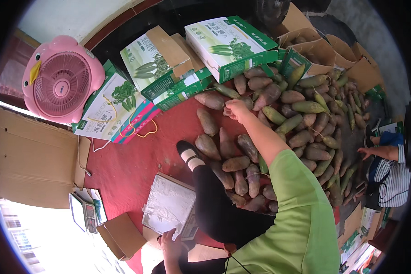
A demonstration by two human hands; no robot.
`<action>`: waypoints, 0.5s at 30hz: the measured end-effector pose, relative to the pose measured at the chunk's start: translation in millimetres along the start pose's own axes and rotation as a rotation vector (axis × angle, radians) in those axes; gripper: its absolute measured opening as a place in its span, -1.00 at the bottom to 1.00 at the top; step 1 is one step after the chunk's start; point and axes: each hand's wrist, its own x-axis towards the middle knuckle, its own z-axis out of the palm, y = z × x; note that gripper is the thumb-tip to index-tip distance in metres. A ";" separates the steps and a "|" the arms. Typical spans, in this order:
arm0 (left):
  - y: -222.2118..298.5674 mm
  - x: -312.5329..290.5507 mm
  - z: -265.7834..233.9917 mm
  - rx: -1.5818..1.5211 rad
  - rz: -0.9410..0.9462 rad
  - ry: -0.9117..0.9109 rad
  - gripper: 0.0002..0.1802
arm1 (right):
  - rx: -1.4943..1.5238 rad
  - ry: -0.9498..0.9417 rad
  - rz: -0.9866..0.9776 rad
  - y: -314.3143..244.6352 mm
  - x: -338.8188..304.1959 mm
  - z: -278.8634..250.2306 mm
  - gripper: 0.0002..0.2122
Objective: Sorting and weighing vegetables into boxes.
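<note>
My right hand, at the end of my outstretched arm, is closed at the near edge of a heap of purple-brown and green radishes. Its fingers seem to grip the end of one radish, mostly hidden beneath them. Close by lie a long purplish radish and another stout one. Down at the lower left, my left hand has its fingers apart by the edge of a flat, white-topped box or scale. Nothing shows in that hand.
Behind the heap are green-and-white cartons and brown cartons holding radishes. A pink fan is at upper left, a small brown box at lower left. Another person in stripes is at the right. My shoe is beside the radishes.
</note>
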 end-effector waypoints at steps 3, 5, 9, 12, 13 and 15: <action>-2.2 1.9 2.4 0.027 -0.016 -0.026 -0.62 | 0.070 -0.025 -0.096 -20.0 20.2 22.2 -0.92; -6.6 1.2 2.1 0.052 -0.017 -0.025 -0.65 | -0.031 -0.082 -0.197 -39.3 33.1 43.0 -0.91; -5.4 4.6 3.4 0.106 0.034 0.021 -0.64 | -0.080 -0.025 -0.350 -76.7 54.0 89.2 -0.78; 9.5 10.2 -5.0 0.048 0.027 -0.084 -0.62 | -0.045 0.099 -0.557 -100.3 83.8 116.1 -0.60; 3.7 13.5 1.4 0.042 0.025 -0.079 -0.62 | -0.067 0.196 -0.645 -105.3 93.1 122.6 -0.58; -23.5 -1.9 16.8 0.029 -0.047 -0.028 -0.67 | 0.041 -0.002 -0.633 -114.9 88.1 149.8 -0.43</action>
